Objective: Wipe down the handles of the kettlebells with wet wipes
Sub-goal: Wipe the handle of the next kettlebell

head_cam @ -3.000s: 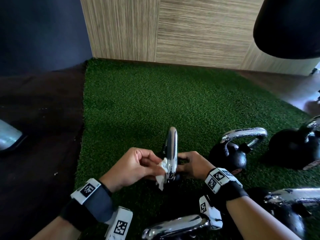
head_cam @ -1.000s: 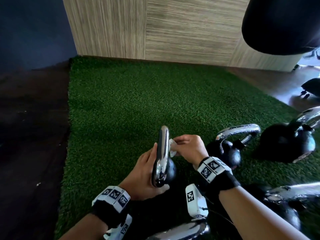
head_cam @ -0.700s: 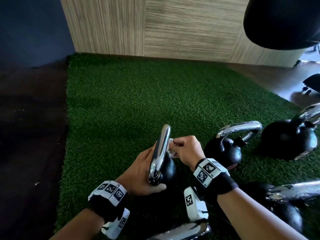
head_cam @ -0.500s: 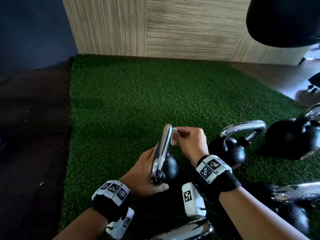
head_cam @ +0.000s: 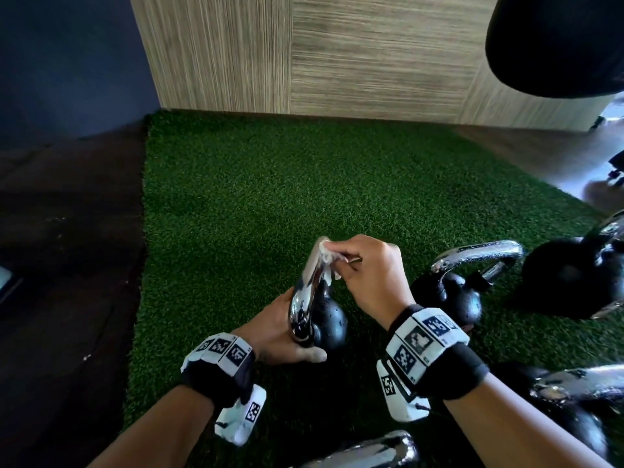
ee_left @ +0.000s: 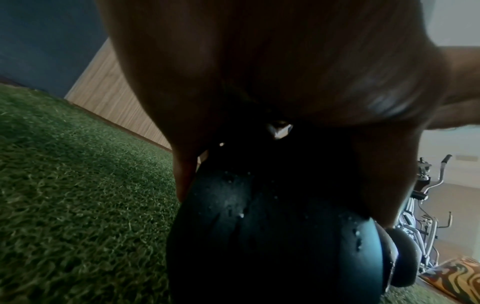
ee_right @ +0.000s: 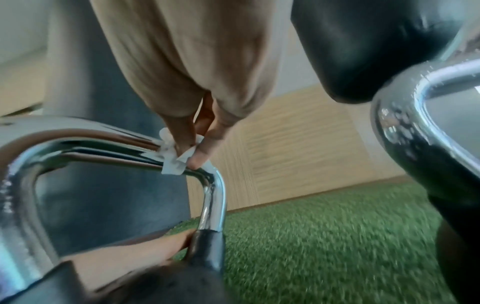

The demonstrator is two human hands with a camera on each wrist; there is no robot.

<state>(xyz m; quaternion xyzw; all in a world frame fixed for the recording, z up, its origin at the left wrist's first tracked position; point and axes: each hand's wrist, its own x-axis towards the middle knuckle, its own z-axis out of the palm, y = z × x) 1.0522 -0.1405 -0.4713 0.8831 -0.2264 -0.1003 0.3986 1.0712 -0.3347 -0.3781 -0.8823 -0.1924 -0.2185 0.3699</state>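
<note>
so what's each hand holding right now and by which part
The left hand grips the small kettlebell by its black ball, near the base of the handle. The right hand pinches a wet wipe against the top bar of the chrome handle.

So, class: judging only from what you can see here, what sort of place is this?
Most likely a gym: several chrome-handled kettlebells sit on green artificial turf, a hanging punch bag shows top right, and an exercise machine stands behind.

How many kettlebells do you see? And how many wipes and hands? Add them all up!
Kettlebells: 5, the held kettlebell plus four others
Wet wipe: 1
Hands: 2, left hand and right hand
Total: 8
</note>
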